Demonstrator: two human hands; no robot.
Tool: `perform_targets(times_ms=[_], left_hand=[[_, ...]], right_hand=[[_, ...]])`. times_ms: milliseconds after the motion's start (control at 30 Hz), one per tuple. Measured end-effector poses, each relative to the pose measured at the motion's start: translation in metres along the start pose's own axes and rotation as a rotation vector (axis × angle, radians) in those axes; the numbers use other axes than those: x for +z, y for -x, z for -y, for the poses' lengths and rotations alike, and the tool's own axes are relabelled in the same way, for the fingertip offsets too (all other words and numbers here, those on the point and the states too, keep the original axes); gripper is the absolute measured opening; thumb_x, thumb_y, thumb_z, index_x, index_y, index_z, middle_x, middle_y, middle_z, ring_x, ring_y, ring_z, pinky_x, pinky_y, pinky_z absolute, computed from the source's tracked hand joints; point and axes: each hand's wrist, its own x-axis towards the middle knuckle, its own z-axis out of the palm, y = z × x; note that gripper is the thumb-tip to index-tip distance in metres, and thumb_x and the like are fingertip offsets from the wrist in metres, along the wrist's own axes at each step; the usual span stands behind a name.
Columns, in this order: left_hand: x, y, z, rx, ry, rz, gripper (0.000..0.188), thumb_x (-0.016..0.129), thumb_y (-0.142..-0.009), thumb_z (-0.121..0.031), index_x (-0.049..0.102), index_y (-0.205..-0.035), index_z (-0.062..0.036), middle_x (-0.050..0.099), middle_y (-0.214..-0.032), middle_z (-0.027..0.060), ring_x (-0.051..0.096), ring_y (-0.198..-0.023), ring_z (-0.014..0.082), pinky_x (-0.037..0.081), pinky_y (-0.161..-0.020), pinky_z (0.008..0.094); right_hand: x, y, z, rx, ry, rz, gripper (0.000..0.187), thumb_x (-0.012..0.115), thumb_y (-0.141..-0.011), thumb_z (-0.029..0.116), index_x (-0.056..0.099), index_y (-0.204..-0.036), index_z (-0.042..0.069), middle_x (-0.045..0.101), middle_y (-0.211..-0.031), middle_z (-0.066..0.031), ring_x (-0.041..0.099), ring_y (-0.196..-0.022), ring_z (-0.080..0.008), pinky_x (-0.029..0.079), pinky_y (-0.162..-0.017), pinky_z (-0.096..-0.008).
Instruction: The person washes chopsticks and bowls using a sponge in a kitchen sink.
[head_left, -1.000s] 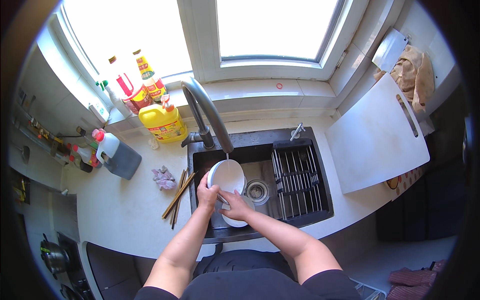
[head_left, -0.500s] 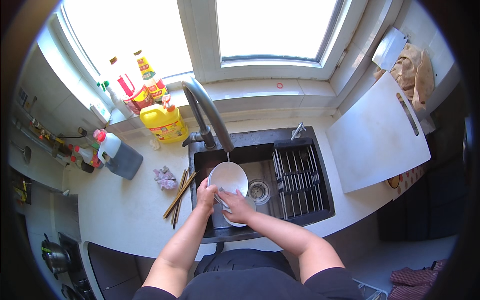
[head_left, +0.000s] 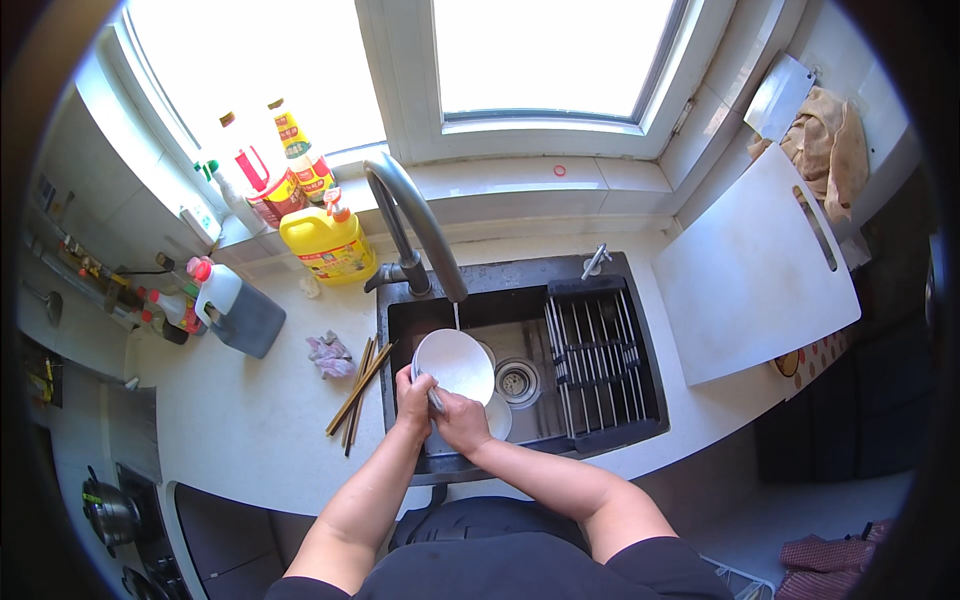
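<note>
- Your right hand [head_left: 462, 422] is now sitting at the near rim beside your left hand [head_left: 413, 395], no longer spreading its fingers inside the white bowl [head_left: 455, 362] as it was half a second ago; the bowl is showing its bare inside.
- Head view, left hand: your fingers are curling closed around the bowl's near left side, thumb toward the rim, and they're apparently carrying most of the hold.
- Head view, right hand: your fingers are bunching inward, tips tucking out of sight; whether they're gripping the bowl itself or the greyish strip [head_left: 435, 400] between your hands, you can't be sure from up here, nor whether that strip is cloth.
- Bowl's position: it's hanging tilted over the left part of the dark sink [head_left: 538, 450], under the faucet [head_left: 456, 290], with the thin water stream [head_left: 457, 315] meeting its far rim in this view. Another white dish [head_left: 499, 415] is peeking out below, near the drain [head_left: 517, 385].
- Off to the sides, chopsticks [head_left: 352, 407] are lying on the counter [head_left: 230, 410], and the drying rack [head_left: 598, 362] is spanning the sink's right end.
- Step in hand: you're seemingly washing the bowl, working its rim or outer wall.
- Next move, by judgement: it's calling for a firm left grip while you're turning the wet bowl, keeping it clear of that dish beneath.
</note>
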Motion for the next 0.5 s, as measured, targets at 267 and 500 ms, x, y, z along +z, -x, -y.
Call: perform_targets(times_ms=[267,500], left_hand=[[-0.004,-0.006,-0.044,-0.193,-0.161,0.217,0.054,0.055,-0.064,-0.014,0.041,-0.115,-0.0056,0.051,-0.097,0.01,0.055,-0.084,0.022,0.049,-0.062,0.033],[0.013,-0.001,-0.015,-0.124,-0.023,-0.004,0.06,0.058,-0.065,-0.018,0.034,-0.119,-0.0067,0.046,-0.101,0.0137,0.053,-0.089,0.0246,0.05,-0.064,0.0364]], right_hand=[[-0.046,-0.024,-0.082,-0.741,0.613,-0.091,0.032,0.056,-0.076,0.015,0.061,-0.108,0.012,0.062,-0.102,-0.0088,0.056,-0.103,-0.022,0.036,-0.097,-0.0473],[-0.022,-0.004,-0.041,-0.306,0.269,0.034,0.027,0.059,-0.073,0.013,0.065,-0.099,0.013,0.066,-0.081,-0.0067,0.063,-0.081,-0.0203,0.039,-0.094,-0.0467]])
